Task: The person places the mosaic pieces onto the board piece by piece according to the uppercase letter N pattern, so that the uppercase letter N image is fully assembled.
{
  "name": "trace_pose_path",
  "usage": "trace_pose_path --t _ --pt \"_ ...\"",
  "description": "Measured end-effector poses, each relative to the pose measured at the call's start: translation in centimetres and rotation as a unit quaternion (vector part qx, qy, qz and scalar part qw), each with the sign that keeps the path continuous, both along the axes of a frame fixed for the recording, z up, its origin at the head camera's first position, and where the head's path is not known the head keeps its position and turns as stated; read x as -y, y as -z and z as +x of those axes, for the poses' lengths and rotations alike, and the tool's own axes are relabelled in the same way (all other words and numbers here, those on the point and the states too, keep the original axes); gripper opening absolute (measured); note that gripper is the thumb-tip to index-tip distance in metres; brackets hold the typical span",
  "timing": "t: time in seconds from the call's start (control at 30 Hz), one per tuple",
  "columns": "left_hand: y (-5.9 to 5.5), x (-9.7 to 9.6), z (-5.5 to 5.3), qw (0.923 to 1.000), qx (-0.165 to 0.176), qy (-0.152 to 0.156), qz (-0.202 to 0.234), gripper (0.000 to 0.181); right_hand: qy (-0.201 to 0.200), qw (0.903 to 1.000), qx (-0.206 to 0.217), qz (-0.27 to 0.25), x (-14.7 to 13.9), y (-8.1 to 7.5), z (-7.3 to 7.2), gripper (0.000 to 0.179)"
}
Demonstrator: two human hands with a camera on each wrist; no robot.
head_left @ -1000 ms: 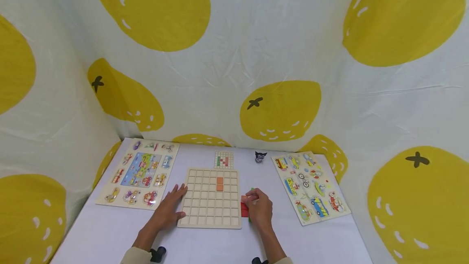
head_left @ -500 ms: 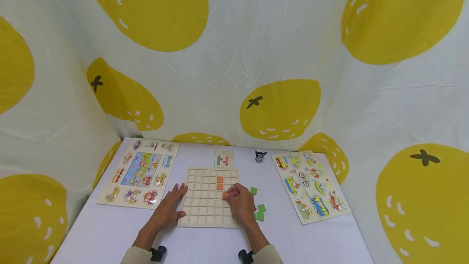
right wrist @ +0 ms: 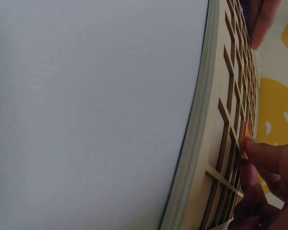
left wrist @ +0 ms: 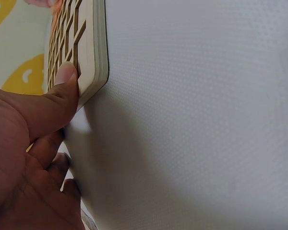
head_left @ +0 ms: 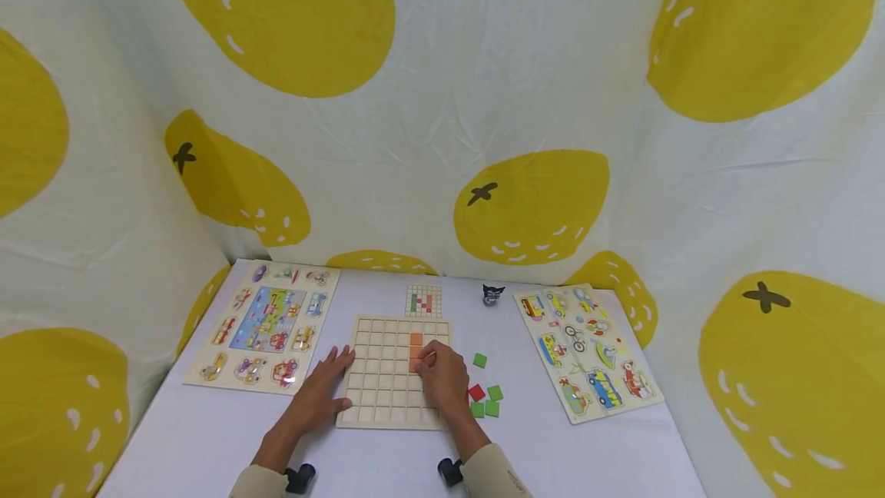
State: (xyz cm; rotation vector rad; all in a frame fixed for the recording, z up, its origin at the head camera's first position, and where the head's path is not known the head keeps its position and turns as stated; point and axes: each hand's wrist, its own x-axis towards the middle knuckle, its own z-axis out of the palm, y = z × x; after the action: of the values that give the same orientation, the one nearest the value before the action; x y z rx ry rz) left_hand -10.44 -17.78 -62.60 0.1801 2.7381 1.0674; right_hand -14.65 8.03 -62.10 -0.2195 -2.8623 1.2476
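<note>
In the head view, a square wooden grid board point(head_left: 376, 400) lies on the table. Two orange tiles point(head_left: 415, 339) sit in adjoining cells of one column. My right hand point(head_left: 445, 379) pinches a third orange tile point(head_left: 414, 366) just below them; in the right wrist view this orange tile point(right wrist: 245, 128) shows at thumb and fingertip, right at the grid. My left hand point(head_left: 318, 396) rests at the board's left edge, fingers extended; the left wrist view shows its thumb point(left wrist: 65, 76) on the rim of the board point(left wrist: 89, 57).
Right of the board lie several green tiles point(head_left: 494, 392) and a red tile point(head_left: 476, 392). A small pattern card point(head_left: 434, 290) is behind it, beside a dark figurine point(head_left: 491, 297). Picture puzzle boards stand left point(head_left: 242, 329) and right point(head_left: 581, 383).
My right hand has moved left from the loose tiles onto the board, carrying an orange tile to the column of the other two. My left hand stays put.
</note>
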Motion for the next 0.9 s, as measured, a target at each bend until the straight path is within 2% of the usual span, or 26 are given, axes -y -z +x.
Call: trace_pose_path --t 0.27,0.43,0.6,0.8,0.9 --pt "0.2 0.0 0.0 1.0000 -0.005 0.003 0.002 0.096 -0.020 0.9997 0.005 0.011 -0.4 -0.7 0.2 0.015" --pt "0.4 0.0 -0.1 1.0000 0.002 0.003 0.003 0.097 -0.024 0.9995 -0.010 -0.015 -1.7 -1.0 0.8 0.017" --pt "0.3 0.1 0.0 1.0000 -0.001 0.002 0.002 0.096 0.008 0.9995 -0.020 -0.024 -3.7 -1.2 1.6 0.020" --pt "0.2 0.2 0.1 1.0000 0.001 0.001 0.003 0.096 0.053 0.9985 0.010 -0.012 -6.2 -1.1 2.3 0.027" --pt "0.3 0.2 0.1 1.0000 0.000 0.001 0.000 0.096 0.063 0.9978 0.022 -0.006 -7.3 -0.8 2.6 0.030"
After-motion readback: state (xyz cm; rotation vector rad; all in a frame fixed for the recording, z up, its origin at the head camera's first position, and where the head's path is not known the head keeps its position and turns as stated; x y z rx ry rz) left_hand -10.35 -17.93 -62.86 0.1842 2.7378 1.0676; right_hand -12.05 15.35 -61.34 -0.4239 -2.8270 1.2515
